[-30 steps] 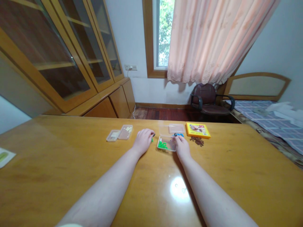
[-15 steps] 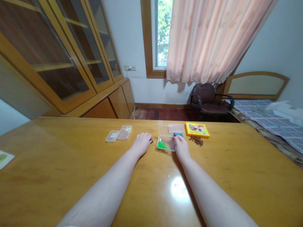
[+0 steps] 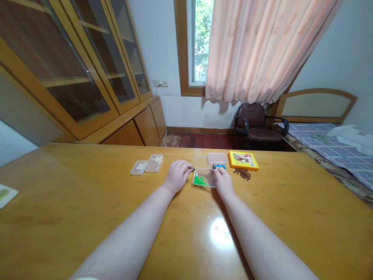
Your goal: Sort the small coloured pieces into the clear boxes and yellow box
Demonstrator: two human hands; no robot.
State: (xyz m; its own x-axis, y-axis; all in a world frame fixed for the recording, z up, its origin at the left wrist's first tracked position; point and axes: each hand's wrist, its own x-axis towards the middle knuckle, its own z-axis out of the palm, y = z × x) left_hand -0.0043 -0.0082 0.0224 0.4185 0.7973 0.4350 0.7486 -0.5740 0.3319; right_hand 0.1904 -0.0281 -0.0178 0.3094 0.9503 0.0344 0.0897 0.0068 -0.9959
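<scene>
A clear plastic box (image 3: 208,180) with its lid (image 3: 200,162) folded open behind it holds small green pieces (image 3: 199,180). My right hand (image 3: 223,183) is closed on the box's right edge. At the box's left back corner is my left hand (image 3: 178,177), its fingertips pinching a small dark piece (image 3: 192,170); its exact kind is too small to tell. Just beyond my right fingertips lie a black piece (image 3: 214,166) and several small blue pieces (image 3: 222,167).
Farther back lies another clear container (image 3: 217,158). To the right, a yellow box (image 3: 244,160) stands behind a pile of small brown pieces (image 3: 242,174). On the left, an open clear box (image 3: 152,166) holds pale pieces. The wooden table (image 3: 87,217) ends ahead near a chair (image 3: 253,120).
My left hand has moved right and slightly forward, bringing the dark piece to the box's corner. My right hand stays at the box's right edge.
</scene>
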